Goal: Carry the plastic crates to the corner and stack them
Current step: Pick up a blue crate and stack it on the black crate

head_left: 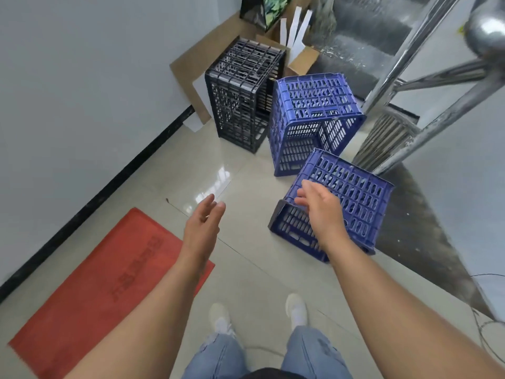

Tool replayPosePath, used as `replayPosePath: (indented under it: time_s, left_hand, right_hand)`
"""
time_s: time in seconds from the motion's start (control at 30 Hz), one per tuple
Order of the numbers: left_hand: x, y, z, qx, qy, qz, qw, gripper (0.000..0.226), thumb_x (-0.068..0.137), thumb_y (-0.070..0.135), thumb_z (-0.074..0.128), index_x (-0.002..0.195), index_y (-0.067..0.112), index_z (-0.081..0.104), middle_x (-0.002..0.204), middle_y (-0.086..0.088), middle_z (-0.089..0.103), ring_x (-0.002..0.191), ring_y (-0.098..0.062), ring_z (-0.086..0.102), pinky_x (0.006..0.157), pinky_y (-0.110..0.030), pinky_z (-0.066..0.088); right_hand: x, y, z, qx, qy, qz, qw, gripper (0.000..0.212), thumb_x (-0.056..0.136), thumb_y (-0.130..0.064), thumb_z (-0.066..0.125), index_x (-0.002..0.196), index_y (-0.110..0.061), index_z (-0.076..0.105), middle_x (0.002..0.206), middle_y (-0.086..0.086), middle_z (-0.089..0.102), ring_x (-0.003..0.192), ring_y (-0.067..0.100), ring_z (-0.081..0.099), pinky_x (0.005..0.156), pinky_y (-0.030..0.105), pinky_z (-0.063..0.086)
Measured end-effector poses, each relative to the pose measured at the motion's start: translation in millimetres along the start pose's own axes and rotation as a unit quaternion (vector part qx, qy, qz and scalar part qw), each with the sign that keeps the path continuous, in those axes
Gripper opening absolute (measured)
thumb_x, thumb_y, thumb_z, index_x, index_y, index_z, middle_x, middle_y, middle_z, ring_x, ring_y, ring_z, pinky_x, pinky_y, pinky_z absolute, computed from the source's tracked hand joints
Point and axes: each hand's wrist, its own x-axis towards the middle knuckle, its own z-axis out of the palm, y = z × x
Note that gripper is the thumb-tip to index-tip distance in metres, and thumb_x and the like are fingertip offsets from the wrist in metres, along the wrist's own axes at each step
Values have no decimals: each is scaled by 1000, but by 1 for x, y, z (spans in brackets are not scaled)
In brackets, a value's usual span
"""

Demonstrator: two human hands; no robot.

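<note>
Both hands out front, fingers spread wide, holding nothing. Right hand hangs over the near blue crate; can't tell if fingertips touch it yet. Left hand is off to the left over bare floor, apart from the crate.

Step in hand, as I read it: grab near crate w/ both hands. To do it well I'd bring the left hand across to the crate's left edge, right hand to the opposite side, hook fingers into the slots or under the rim, lift level (light, but bulky and grid walls flex).

Crate positions: near crate sits on the floor by the stair rail, tipped, base facing up toward me, mouth down and away; long axis runs roughly lower-left to upper-right. Far blue crate lies on its side just beyond, mouth toward me. Black crate stands on end nearest the corner, against cardboard, long axis vertical.

Red mat lower left, clear of the path.
</note>
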Motion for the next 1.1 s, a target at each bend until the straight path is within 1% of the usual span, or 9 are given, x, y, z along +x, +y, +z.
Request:
replayPosePath:
  time_s: [0.13, 0.23, 0.37, 0.47, 0.57, 0.73, 0.87, 1.0, 1.1]
  left_hand:
    - [13, -7, 51, 5, 16, -20, 1000, 45, 92, 37, 53, 136, 27, 49, 136, 0, 53, 107, -9, 56, 98, -33, 45]
    - [22, -19, 92, 2, 25, -33, 999, 44, 93, 33, 53, 136, 24, 48, 138, -2, 52, 120, -14, 52, 95, -31, 46]
    - [37, -41, 139, -1, 38, -62, 997, 44, 93, 32, 53, 137, 24, 47, 139, -4, 52, 123, -16, 51, 92, -30, 46]
    - [46, -60, 164, 5, 39, -90, 995, 45, 93, 34, 53, 137, 25, 47, 137, 0, 52, 123, -16, 52, 81, -23, 46]
    - [55, -79, 177, 2, 49, -105, 993, 45, 93, 34, 53, 136, 23, 47, 138, 0, 52, 123, -17, 52, 95, -34, 47]
    - [74, -115, 182, -2, 62, -117, 991, 44, 93, 34, 53, 135, 24, 48, 136, 2, 52, 123, -18, 52, 101, -41, 45]
    - [93, -148, 185, -8, 62, -127, 990, 44, 93, 34, 53, 136, 24, 49, 135, 1, 53, 123, -18, 52, 102, -42, 45]
    - [109, -174, 188, -17, 57, -140, 988, 42, 93, 33, 53, 135, 23, 50, 128, 3, 54, 120, -19, 53, 101, -41, 45]
    - [120, -191, 188, -22, 55, -145, 988, 41, 93, 33, 53, 133, 24, 51, 125, 4, 55, 118, -18, 54, 101, -40, 46]
  right_hand:
    - [35, 20, -46, -8, 5, 33, 999, 25, 97, -38, 40, 97, -23, 60, 93, -4, 64, 92, 15, 62, 77, 31, 47]
    - [62, 43, -75, -25, 6, 54, 998, 28, 97, -41, 37, 99, -24, 59, 96, -5, 63, 97, 16, 62, 80, 30, 44]
    - [95, 74, -100, -80, -13, 62, 995, 36, 97, -41, 36, 105, -17, 62, 97, -5, 62, 98, 17, 61, 74, 30, 41]
    - [117, 95, -108, -127, -33, 64, 989, 42, 97, -41, 37, 119, -15, 61, 96, -6, 59, 98, 18, 56, 82, 31, 41]
    - [135, 115, -109, -192, -58, 38, 979, 38, 97, -37, 41, 125, -19, 59, 96, -9, 55, 99, 16, 51, 84, 29, 37]
    - [166, 153, -87, -313, -99, 21, 944, 40, 96, -36, 44, 134, -23, 52, 133, 6, 49, 113, 24, 54, 87, 33, 40]
    - [180, 185, -63, -392, -117, 36, 912, 43, 95, -39, 44, 136, -26, 49, 139, 7, 47, 123, 30, 48, 101, 45, 40]
    - [185, 206, -50, -483, -128, 64, 864, 46, 96, -43, 41, 139, -27, 44, 144, 8, 38, 131, 32, 36, 103, 46, 34]
    - [187, 220, -43, -512, -141, 66, 845, 47, 95, -44, 42, 139, -26, 43, 144, 8, 38, 129, 33, 38, 102, 47, 34]
